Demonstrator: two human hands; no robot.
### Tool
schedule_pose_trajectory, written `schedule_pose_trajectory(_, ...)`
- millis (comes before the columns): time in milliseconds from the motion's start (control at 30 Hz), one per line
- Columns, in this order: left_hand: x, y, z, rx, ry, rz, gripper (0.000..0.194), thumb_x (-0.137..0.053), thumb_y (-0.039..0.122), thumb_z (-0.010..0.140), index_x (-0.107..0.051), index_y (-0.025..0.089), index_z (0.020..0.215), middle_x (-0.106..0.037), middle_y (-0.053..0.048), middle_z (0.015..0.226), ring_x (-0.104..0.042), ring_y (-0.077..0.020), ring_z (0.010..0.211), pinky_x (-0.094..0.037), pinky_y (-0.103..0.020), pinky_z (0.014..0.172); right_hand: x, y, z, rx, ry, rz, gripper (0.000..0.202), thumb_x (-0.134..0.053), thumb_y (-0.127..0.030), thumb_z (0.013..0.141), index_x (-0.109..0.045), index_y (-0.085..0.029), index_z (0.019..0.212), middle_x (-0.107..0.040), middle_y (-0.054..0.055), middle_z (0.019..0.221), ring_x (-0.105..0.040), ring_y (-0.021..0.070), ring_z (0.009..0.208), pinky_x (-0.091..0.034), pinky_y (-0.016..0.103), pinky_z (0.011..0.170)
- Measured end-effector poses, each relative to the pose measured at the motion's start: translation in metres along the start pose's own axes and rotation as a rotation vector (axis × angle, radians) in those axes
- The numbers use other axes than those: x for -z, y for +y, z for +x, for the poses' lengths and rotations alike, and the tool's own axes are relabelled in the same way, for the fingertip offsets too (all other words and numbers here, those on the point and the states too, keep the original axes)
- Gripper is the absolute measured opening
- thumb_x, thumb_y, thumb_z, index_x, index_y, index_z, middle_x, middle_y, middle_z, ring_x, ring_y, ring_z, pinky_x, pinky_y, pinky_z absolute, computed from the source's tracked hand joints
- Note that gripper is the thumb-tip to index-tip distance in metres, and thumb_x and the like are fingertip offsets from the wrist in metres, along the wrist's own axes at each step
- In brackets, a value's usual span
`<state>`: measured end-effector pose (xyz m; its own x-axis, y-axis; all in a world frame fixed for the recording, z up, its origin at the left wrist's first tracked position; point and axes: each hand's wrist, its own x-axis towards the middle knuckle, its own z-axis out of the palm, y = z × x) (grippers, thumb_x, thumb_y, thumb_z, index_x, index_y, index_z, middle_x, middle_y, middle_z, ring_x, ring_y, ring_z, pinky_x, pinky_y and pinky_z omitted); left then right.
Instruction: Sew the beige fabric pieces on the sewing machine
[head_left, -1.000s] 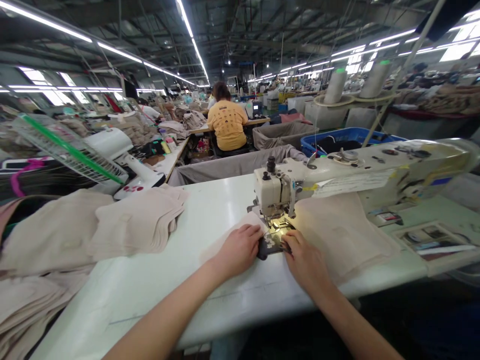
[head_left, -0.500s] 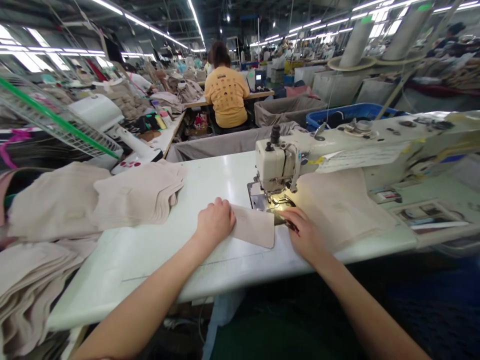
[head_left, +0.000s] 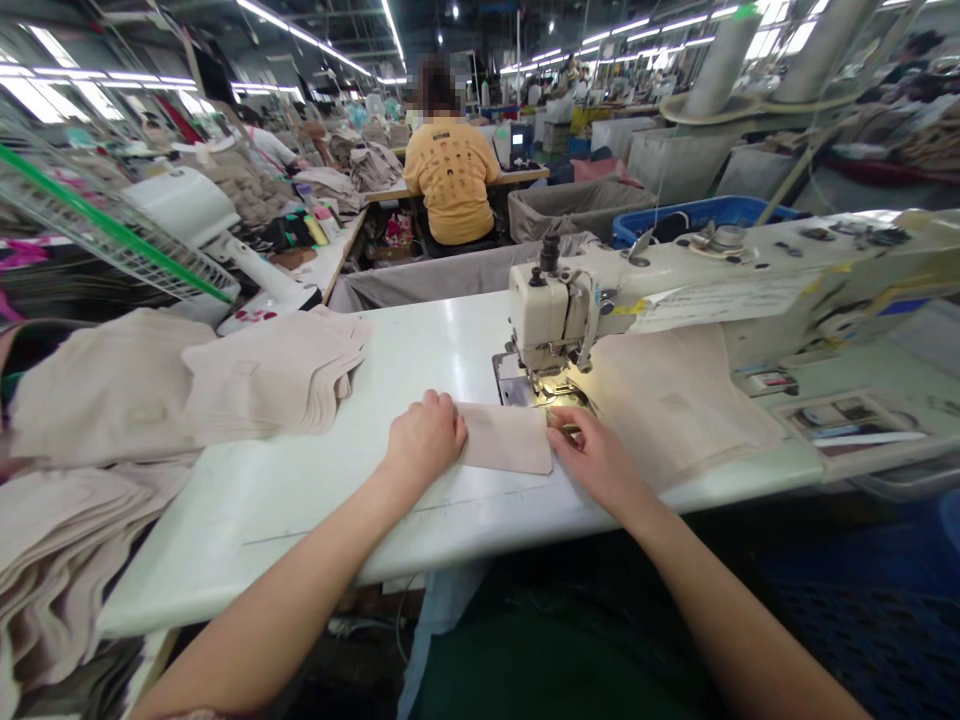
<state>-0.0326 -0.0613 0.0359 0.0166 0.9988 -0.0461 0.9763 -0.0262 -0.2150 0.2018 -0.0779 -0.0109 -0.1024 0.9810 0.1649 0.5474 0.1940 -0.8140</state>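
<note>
A small beige fabric piece [head_left: 504, 440] lies flat on the white sewing table [head_left: 300, 500], just in front of the sewing machine's needle area. My left hand [head_left: 426, 437] is closed on its left end, with the fingers curled under. At the right edge of the piece, my right hand [head_left: 596, 455] pinches near the upper corner with thumb and fingertips. Something small and dark shows inside the right fingers; its kind cannot be made out. Above the hands stands the sewing machine head [head_left: 547, 315], its lamp lighting the metal needle plate [head_left: 517, 388].
A larger beige panel [head_left: 675, 410] lies under the machine arm. Stacked beige cut pieces [head_left: 262, 375] cover the table's left side, beside a white fan-like device [head_left: 184, 210]. Ahead, a person in a yellow shirt [head_left: 450, 180] sits beyond a grey cloth-lined bin [head_left: 435, 275].
My right hand has moved left from the needle plate onto the fabric piece's right edge. The piece has turned slightly, its right end swinging away from me. My left hand keeps its hold.
</note>
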Motion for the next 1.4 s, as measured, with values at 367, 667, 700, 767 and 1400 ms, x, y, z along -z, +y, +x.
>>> schedule_pose_trajectory(367, -0.009, -0.004, -0.007, -0.005, 0.028, -0.020, 0.037, -0.038, 0.037, 0.103, -0.059, 0.007, 0.107, -0.061, -0.016, 0.103, -0.068, -0.0286, 0.086, -0.053, -0.035, 0.067, 0.001, -0.016, 0.015, -0.192, -0.279, -0.057, 0.059, -0.064, -0.022, 0.081, -0.050, -0.019, 0.138, -0.066, -0.003, 0.081, -0.064, 0.0183, 0.078, -0.045, 0.030, 0.075)
schedule_pose_trajectory(667, -0.006, -0.008, -0.013, -0.059, 0.003, -0.035, 0.055, -0.048, 0.057, 0.098, -0.060, 0.004, 0.109, -0.060, -0.018, 0.104, -0.067, -0.0311, 0.092, -0.053, -0.036, 0.074, 0.009, -0.032, 0.017, -0.187, -0.358, -0.180, 0.066, -0.063, -0.020, 0.085, -0.041, -0.017, 0.148, -0.066, -0.001, 0.088, -0.061, 0.0182, 0.079, -0.040, 0.027, 0.072)
schedule_pose_trajectory(700, -0.006, -0.008, -0.013, -0.059, 0.004, -0.041, 0.055, -0.048, 0.057, 0.098, -0.060, 0.004, 0.109, -0.060, -0.019, 0.104, -0.067, -0.0314, 0.093, -0.054, -0.036, 0.074, 0.009, -0.033, 0.017, -0.184, -0.366, -0.200, 0.066, -0.062, -0.020, 0.086, -0.041, -0.017, 0.148, -0.066, 0.000, 0.089, -0.061, 0.0186, 0.081, -0.039, 0.027, 0.072)
schedule_pose_trajectory(767, -0.007, -0.008, -0.013, -0.061, 0.008, -0.047, 0.056, -0.048, 0.057, 0.098, -0.060, 0.004, 0.109, -0.060, -0.019, 0.104, -0.067, -0.0318, 0.093, -0.054, -0.037, 0.074, 0.010, -0.035, 0.017, -0.179, -0.379, -0.234, 0.066, -0.062, -0.020, 0.087, -0.040, -0.017, 0.149, -0.066, 0.000, 0.090, -0.062, 0.0192, 0.084, -0.038, 0.026, 0.072)
schedule_pose_trajectory(1400, -0.007, -0.011, -0.012, -0.061, 0.005, -0.043, 0.052, -0.051, 0.057, 0.097, -0.060, 0.007, 0.107, -0.061, -0.018, 0.103, -0.067, -0.0301, 0.090, -0.054, -0.036, 0.075, 0.009, -0.027, 0.021, -0.074, -0.416, -0.411, 0.072, -0.065, -0.028, 0.086, -0.037, -0.023, 0.153, -0.072, 0.006, 0.100, -0.066, 0.0240, 0.087, -0.038, 0.028, 0.068)
